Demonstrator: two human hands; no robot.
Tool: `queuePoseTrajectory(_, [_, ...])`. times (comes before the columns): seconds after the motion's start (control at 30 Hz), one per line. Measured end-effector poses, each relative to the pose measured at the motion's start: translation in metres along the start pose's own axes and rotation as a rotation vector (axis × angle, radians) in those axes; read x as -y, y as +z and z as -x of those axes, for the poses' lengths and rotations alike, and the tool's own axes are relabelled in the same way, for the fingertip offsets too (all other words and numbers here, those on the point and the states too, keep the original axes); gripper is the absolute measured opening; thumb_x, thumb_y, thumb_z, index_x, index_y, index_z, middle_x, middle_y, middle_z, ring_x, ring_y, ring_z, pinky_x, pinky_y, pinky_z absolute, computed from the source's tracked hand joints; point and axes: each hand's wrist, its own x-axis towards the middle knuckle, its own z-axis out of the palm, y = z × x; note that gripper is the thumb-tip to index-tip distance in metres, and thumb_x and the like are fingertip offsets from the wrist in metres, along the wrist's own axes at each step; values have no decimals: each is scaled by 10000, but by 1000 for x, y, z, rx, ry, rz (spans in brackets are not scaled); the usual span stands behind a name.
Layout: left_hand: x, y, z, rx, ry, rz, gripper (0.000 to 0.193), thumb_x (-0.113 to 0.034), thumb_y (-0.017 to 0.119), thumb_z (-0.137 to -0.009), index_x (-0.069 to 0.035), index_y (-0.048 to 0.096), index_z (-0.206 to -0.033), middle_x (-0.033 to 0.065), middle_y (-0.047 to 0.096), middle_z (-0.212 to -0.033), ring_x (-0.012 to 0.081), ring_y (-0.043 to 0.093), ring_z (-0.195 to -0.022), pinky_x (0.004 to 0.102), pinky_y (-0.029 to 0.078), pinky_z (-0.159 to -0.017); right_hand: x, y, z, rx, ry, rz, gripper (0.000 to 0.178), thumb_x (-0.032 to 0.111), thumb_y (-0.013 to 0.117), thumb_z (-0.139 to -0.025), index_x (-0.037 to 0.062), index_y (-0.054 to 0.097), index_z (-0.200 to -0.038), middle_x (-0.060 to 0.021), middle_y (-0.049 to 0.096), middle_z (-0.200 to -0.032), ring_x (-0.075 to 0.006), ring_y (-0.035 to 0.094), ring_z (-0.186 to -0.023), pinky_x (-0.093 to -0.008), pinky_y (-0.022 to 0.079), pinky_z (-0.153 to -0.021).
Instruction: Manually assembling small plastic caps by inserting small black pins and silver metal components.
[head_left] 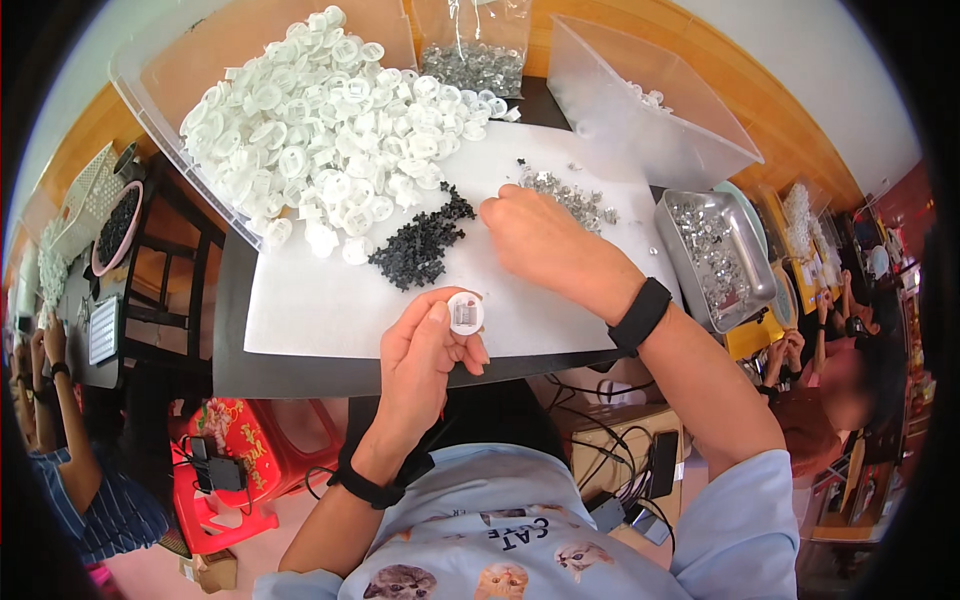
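Observation:
My left hand is closed on a round white plastic part, held up between thumb and fingers near the table's front edge. Its face shows a small grey square in the middle. Over the white sheet, my right hand reaches in with its fingertips pinched, beside a pile of small silvery metal pieces. Whatever sits between those fingertips is hidden. Just left of it lies a heap of small black pieces. Behind that, a large mound of similar white plastic parts spills out of a clear bin.
A clear plastic bin stands at the back right, near a bag of metal pieces. A metal tray borders the sheet's right side. A red stool and cables are below. Other people work at both sides.

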Motion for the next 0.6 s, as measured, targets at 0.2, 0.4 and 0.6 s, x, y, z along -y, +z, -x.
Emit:
queuePoseTrajectory(0.2, [1,2,1,-21,-9,-1,315,-185,361,-1007,62,520,-1123,131,603,-868,157,597,-671,263,494,-584,-2,6,12,-52,11,-122,45,-6,503,-756,-9,546,-742,-180,571,-773,-379,572,-750,-452,461,-677])
queuePoseTrajectory(0.4, [-3,1,0,13,-8,-35,329,-187,351,-1011,67,514,-1141,112,600,-872,143,578,-683,263,475,-607,3,1,17,37,41,-57,45,-6,507,-758,1,551,-755,-149,544,-786,-364,577,-795,-447,473,-666])
queuePoseTrajectory(0.6, [-2,2,4,-5,-44,-64,326,-192,346,-1009,58,521,-1123,117,603,-832,140,566,-663,254,465,-604,10,-4,28,11,-11,-45,74,-19,523,-746,-14,575,-797,-158,546,-825,-353,595,-790,-443,496,-665])
